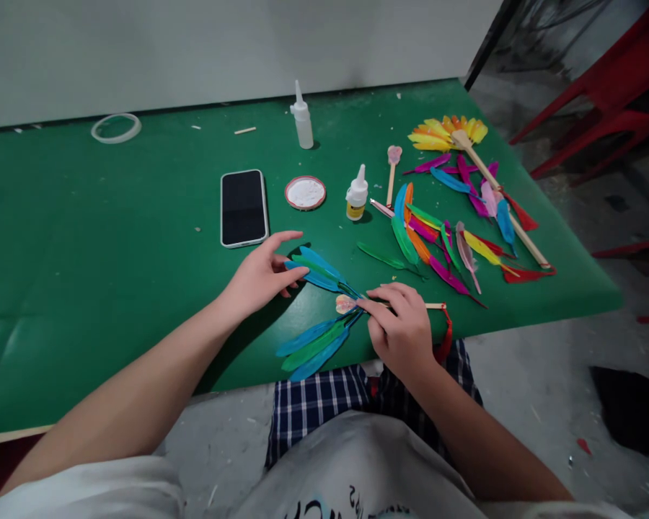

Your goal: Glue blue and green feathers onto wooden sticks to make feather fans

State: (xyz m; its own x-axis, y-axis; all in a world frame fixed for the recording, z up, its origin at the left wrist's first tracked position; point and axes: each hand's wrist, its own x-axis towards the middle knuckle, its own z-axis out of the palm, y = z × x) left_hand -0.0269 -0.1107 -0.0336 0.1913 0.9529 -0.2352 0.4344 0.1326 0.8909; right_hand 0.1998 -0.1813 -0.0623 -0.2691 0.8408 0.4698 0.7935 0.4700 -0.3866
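Note:
A wooden stick with a heart-shaped head [345, 303] lies near the table's front edge, its tip bearing a red tassel [447, 324]. Blue and green feathers [314, 344] fan out from the head in two groups, one on the far side and one on the near side. My right hand [401, 321] is closed round the stick just right of the head, index finger at the feather bases. With thumb and fingertips, my left hand [270, 274] touches the outer ends of the far feathers; its other fingers are curled and partly hidden.
Beyond the hands are a phone [244, 208], a round white-filled dish [305, 192], a glue bottle [357, 193] and a taller bottle [302, 119]. Loose colourful feathers [422, 227], a small stick [391, 176] and a yellow feather fan [443, 134] lie to the right.

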